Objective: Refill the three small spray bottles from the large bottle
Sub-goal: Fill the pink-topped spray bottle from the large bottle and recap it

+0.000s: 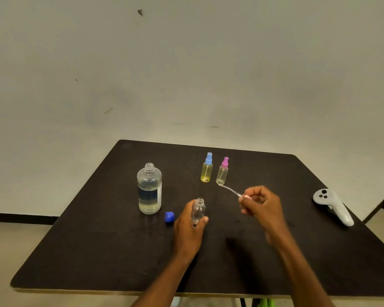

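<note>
Left forearm (164,275) and right forearm (302,269) enter from the lower edge of the view and reach over the table (98,251).

1. The left hand (190,227) grips the small clear bottle (198,210). The fingers curl round the lower body and the thumb presses the near side. The bottle is upright near the middle of the table, and its threaded neck is uncapped. The base is hidden by the hand, so contact with the table cannot be confirmed.
2. The right hand (262,204) is just right of this bottle and apart from it. Its fingertips pinch the spray head (247,197), and the remaining fingers are curled. The dip tube (230,190) runs up and left from the head. Its free end lies just beside the base of the pink-topped bottle (222,171); whether it touches cannot be determined.
3. The large bottle (149,189) stands upright to the left, with its neck open and clear liquid filling the lower part.
4. The blue cap (169,217) lies on the table between the large bottle and the left hand.
5. The yellow bottle (207,168) carries a blue spray head and stands just left of the pink-topped bottle. Both are toward the far edge, upright and capped.
6. A white controller (333,206) lies near the right edge, well apart from the bottles.
7. A pale wall (186,63) stands behind the table.
</note>
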